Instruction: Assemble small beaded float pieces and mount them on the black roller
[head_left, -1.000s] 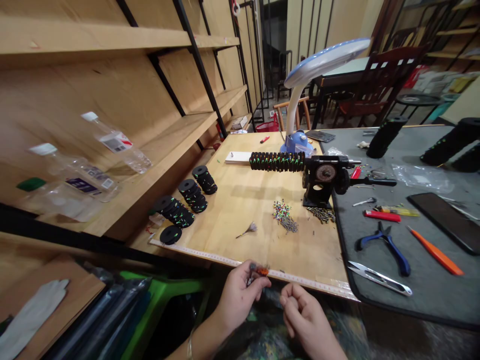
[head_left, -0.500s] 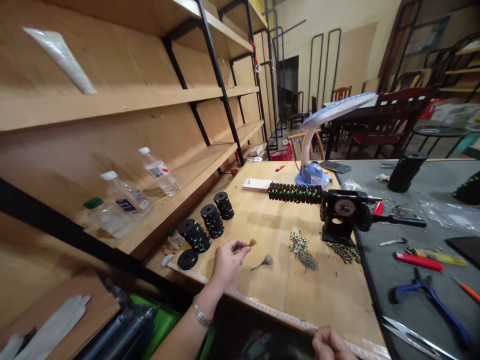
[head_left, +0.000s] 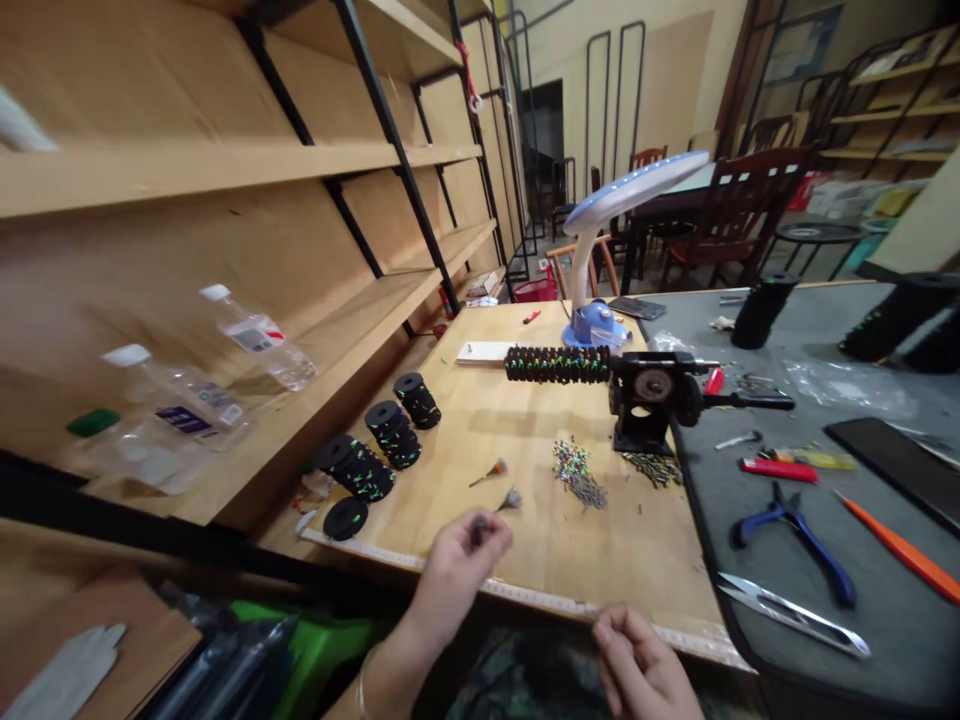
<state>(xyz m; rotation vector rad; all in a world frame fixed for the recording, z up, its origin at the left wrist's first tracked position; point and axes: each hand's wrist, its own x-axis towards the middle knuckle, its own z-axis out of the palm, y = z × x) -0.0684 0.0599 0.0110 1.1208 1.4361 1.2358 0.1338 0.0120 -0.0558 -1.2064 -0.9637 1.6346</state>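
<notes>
Orange tuft (head_left: 497, 468) now on table (head_left: 660, 560), left part, in from near edge, just beyond grey tuft (head_left: 511, 498). 0.5 s ago was in L hand (head_left: 456, 572); since released. Prob. means that pc is parked: 2 tufts lie side by side, apart.

L hand: fingers narrow, pinching dark bit (head_left: 478, 527), inside near edge, close to grey tuft. R hand (head_left: 641, 662): at near edge, fingers curled in; can't tell if holding anything.

Containers: 3 clear bottles (head_left: 259, 338) on shelf (head_left: 337, 368), contents can't tell. Clear bag (head_left: 844, 388) on mat (head_left: 697, 610) to R, contents unclear. Beads (head_left: 571, 458) loose mid-table, no tub, w/ grey pins (head_left: 589, 491) touching.
</notes>
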